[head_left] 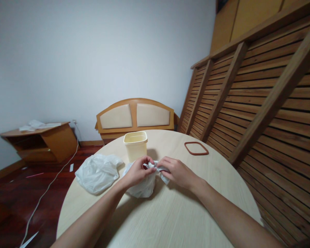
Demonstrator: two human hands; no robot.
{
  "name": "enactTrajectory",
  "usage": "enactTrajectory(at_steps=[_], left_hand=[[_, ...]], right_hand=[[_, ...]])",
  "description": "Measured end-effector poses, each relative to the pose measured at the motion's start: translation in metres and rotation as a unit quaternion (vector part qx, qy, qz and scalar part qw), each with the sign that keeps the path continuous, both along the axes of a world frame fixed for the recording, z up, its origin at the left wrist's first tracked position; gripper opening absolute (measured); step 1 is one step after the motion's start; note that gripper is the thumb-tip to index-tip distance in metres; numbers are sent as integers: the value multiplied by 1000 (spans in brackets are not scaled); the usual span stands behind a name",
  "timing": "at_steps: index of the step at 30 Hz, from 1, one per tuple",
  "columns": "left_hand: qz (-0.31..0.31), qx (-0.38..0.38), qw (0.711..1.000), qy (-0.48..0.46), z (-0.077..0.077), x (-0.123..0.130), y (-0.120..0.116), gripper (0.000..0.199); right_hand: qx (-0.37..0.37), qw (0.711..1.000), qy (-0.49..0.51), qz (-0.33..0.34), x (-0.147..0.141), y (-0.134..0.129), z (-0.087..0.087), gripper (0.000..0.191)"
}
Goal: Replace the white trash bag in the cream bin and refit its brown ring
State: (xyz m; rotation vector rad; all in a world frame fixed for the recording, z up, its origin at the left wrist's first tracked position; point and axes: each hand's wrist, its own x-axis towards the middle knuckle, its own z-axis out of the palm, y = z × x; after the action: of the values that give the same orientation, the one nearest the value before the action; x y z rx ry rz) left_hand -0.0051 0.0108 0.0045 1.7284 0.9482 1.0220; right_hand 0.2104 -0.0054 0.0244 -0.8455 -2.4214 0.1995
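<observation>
Both hands meet over a white plastic bag (143,188) at the middle of the round table. My left hand (139,171) pinches the bag's gathered neck between thumb and fingers. Right beside it, my right hand (177,171) is closed on the twisted end of the same bag, and a loose tip hangs below its fingers. The bag's rounded body sits under my left hand; its contents cannot be made out. Just behind the hands stands a cream plastic container (135,148), upright with its top uncovered. To the left lies a second white plastic bag (98,172), crumpled and bulging.
A brown rounded-square ring (196,148) lies flat at the right rear of the table (196,213). Beyond the table is a padded headboard (135,117). Wooden slatted panels (237,103) lean along the right. A low desk (41,141) and a cable (51,182) are at left.
</observation>
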Motion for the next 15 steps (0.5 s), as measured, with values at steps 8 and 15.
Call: enactTrajectory(at_steps=[8,15], left_hand=[[-36,-18,999,10,1,-2,-2,41],[62,50,996,-26,2,9,-2,25]], right_hand=[[-2,998,60,-12,2,6,-2,20],[-12,996,90,-9,-1,6,-8,31]])
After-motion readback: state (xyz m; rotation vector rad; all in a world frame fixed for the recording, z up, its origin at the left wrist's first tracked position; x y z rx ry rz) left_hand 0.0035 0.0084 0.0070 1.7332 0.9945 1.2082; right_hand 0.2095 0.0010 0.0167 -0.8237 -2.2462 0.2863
